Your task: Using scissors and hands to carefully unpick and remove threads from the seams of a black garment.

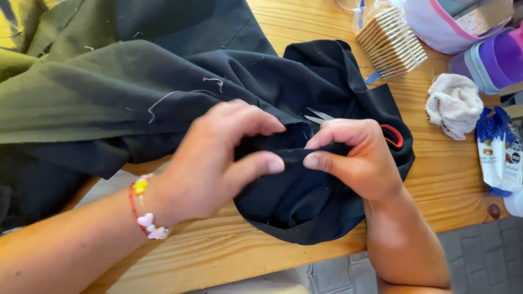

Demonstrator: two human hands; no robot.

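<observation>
Head view looks down on two bare hands pinching the same fold of black woven cloth between thumb and fingers. Left hand, with a red string bracelet of yellow and pink beads at the wrist, grips the fold from the left; right hand grips it from the right, thumb tips almost meeting. Behind the right hand's knuckles lie metal scissor blades on the cloth, with a red handle loop showing just past that hand. Black cloth lies bunched on a light wooden plank table and runs up and left under a wide spread of dark olive-green fabric flecked with loose threads. Farther right sit a crumpled white towel rag, a clear-wrapped stack of square crackers, a purple lidded plastic container and a blue-and-white snack packet.
</observation>
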